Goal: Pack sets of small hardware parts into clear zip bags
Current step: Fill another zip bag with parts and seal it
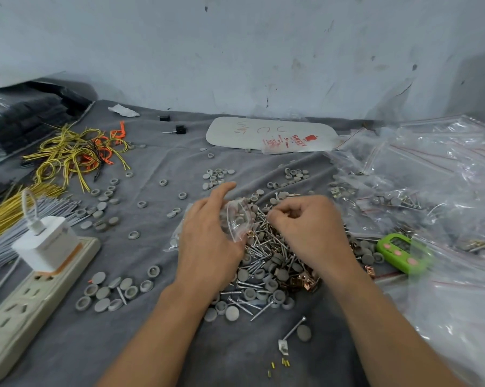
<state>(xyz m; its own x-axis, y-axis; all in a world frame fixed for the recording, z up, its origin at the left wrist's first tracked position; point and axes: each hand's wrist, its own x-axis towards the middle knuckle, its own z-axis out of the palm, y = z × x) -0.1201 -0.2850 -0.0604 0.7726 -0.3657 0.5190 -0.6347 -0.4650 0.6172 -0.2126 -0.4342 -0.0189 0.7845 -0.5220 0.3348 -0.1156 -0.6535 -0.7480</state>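
Note:
A small clear zip bag (pixel 237 219) with grey caps inside sits in my left hand (pixel 207 241), which holds it just above a heap of silver screws (pixel 266 247), grey round caps (pixel 233 312) and copper brackets (pixel 305 283) in the middle of the grey cloth. My right hand (pixel 308 227) hovers over the heap with its fingers curled, pinching small parts next to the bag's mouth; what they hold is hidden.
A pile of filled and empty clear zip bags (pixel 431 169) covers the right side, with a green timer (pixel 403 252) at its edge. A power strip with a white charger (pixel 40 263) lies front left. Yellow and orange wires (pixel 76 152) lie back left. Loose caps are scattered around.

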